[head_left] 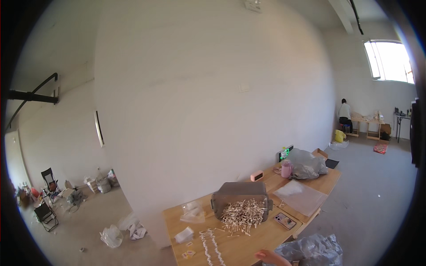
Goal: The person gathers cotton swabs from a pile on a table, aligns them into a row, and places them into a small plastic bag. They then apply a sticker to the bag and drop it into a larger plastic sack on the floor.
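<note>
Wooden table [248,248] fills the low middle of the head view, pushed up against a big white wall [199,111]. Only a small bit of one hand [271,257] peeks in at the bottom edge, and I cannot tell which hand it is or whether it is open or closed. It holds nothing that I can see. The other hand is out of the picture.

Nearest to that hand is a crinkly clear plastic bag [313,250], just beside it on the right. A little to its left lie two rows of small white pieces [211,248], lined up on the table. Past them sits a grey bin [239,197] tipped on its side, and a heap of thin pale sticks [242,215] spills out of its mouth onto the wood. A phone [285,220] lies flat just to the right of the sticks. Small clear bags [193,213] rest to the left of the bin.

Farther back on the table are a flat clear plastic sheet [299,195], a pink bottle [286,169] and a big grey bag [307,165].

Far away in the right corner, a person [344,115] sits at another table [367,122] under a bright window [390,61]. White bags [113,235] and a folding chair [46,215] are on the floor to the left.
</note>
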A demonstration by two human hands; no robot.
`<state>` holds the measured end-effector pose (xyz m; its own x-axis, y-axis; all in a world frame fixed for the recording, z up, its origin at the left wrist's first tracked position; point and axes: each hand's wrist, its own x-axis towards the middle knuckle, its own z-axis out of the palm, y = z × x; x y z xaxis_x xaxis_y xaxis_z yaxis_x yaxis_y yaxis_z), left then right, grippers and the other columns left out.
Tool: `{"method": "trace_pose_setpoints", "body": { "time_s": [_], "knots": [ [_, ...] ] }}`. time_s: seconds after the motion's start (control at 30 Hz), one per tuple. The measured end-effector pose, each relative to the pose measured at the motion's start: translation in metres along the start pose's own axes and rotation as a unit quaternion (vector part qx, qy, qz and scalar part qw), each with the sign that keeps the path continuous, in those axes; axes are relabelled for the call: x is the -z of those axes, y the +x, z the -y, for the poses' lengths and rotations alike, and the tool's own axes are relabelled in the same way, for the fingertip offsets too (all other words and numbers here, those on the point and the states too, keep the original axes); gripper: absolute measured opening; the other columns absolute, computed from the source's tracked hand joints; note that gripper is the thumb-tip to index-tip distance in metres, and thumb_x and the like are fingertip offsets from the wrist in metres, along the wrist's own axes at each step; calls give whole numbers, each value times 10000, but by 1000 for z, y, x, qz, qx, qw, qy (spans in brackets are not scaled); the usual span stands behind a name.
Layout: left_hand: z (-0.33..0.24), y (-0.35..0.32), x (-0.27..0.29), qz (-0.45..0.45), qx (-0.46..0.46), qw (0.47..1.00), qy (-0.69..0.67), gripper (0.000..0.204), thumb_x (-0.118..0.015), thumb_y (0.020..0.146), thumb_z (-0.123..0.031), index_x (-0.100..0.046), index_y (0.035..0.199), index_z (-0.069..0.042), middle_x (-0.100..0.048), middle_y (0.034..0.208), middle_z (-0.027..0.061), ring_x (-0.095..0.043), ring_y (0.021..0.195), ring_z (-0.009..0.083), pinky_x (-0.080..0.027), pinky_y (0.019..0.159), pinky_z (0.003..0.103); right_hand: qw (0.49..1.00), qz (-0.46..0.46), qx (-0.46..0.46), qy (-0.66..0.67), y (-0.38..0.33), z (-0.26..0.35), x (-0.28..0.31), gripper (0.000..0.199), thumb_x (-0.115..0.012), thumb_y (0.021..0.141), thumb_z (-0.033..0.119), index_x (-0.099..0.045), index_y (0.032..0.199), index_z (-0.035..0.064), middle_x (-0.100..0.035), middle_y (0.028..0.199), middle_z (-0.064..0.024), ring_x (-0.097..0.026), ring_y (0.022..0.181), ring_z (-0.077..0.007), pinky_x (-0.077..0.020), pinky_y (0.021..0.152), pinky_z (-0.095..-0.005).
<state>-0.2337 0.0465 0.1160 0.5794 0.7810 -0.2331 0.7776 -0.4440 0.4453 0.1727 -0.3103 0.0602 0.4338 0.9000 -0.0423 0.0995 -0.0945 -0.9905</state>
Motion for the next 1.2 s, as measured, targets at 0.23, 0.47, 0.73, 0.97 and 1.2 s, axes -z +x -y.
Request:
{"method": "trace_pose_setpoints", "body": {
  "time_s": [0.23, 0.47, 0.73, 0.97, 1.2],
  "knots": [
    [-28, -9, -40, 49, -69, 982, 167, 826, -723, 810, -480, -418, 1440, -42, -429, 1470, 215, -291, 1421, 414, -194, 1149, 615, 847, -84, 27, -524, 73, -29, -27, 473, -735, 772, 419, -657, 1144, 139, -629, 1180, -141, -575, 1130, -354, -445, 968, -511],
    [-80, 21, -110, 111, -179, 971, 116, 876, -772, 753, -452, -402, 1462, -96, -384, 1483, 235, -299, 1400, 453, -214, 1138, 611, 834, -68, 64, -544, 83, -41, -37, 557, -767, 747, 382, -624, 1227, 137, -535, 1307, -98, -483, 1230, -346, -395, 1024, -503],
    [-76, -5, -158, 167, -183, 946, 208, 1126, -751, 728, -535, -216, 1503, 82, -174, 1532, 386, -160, 1449, 505, -96, 1161, 644, 860, -61, 11, -506, 54, -45, -64, 644, -690, 846, 364, -450, 1368, 74, -384, 1429, -223, -344, 1363, -402, -291, 1131, -536],
    [-98, -11, -144, 164, -165, 921, 313, 1114, -691, 758, -643, -219, 1520, 19, -171, 1576, 295, -175, 1474, 431, -236, 1121, 639, 846, -37, -8, -531, 50, -67, -66, 691, -660, 865, 326, -391, 1432, 37, -290, 1515, -230, -237, 1428, -421, -194, 1178, -557],
    [-90, -15, -154, 199, -125, 922, 309, 1228, -692, 729, -653, -32, 1565, -42, 23, 1623, 244, 29, 1509, 400, -72, 1144, 668, 843, -39, 37, -535, 47, -79, -64, 708, -621, 888, 336, -340, 1470, 46, -266, 1537, -229, -235, 1437, -423, -177, 1183, -563]
  ]
}}
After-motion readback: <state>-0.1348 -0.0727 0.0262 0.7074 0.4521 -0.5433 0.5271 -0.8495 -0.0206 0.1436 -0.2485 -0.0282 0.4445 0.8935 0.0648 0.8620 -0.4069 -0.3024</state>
